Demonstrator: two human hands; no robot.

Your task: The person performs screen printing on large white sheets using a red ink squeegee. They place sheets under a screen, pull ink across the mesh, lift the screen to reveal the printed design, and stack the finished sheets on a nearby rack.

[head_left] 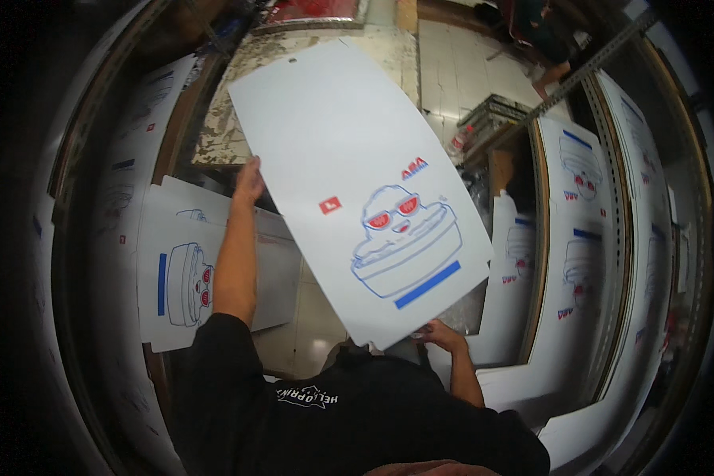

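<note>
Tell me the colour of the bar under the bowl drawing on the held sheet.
Blue; the bar on the white printed sheet shows in the head view.

Printed sheets (pixel 184 270) stacked left; more sheets (pixel 579 230) racked right.

Large white printed sheet (pixel 357 182) fills the frame centre, tilted, from the top middle down to lower centre; it blocks any straight path through the middle. Left hand (pixel 250 181) is on its left edge, right hand (pixel 440 335) at its bottom edge, both arms coming up from the lower frame. Left side: stack of printed sheets (pixel 178 270) lies flat below the left forearm, open room above it. Right side: curved racks of hanging printed sheets (pixel 579 238) close off the right edge. Narrow gap between the held sheet and the racks, centre right, partly cluttered. Worn table (pixel 230 119) at upper left is bare; tiled floor (pixel 460 71) at upper centre-right is open.
</note>
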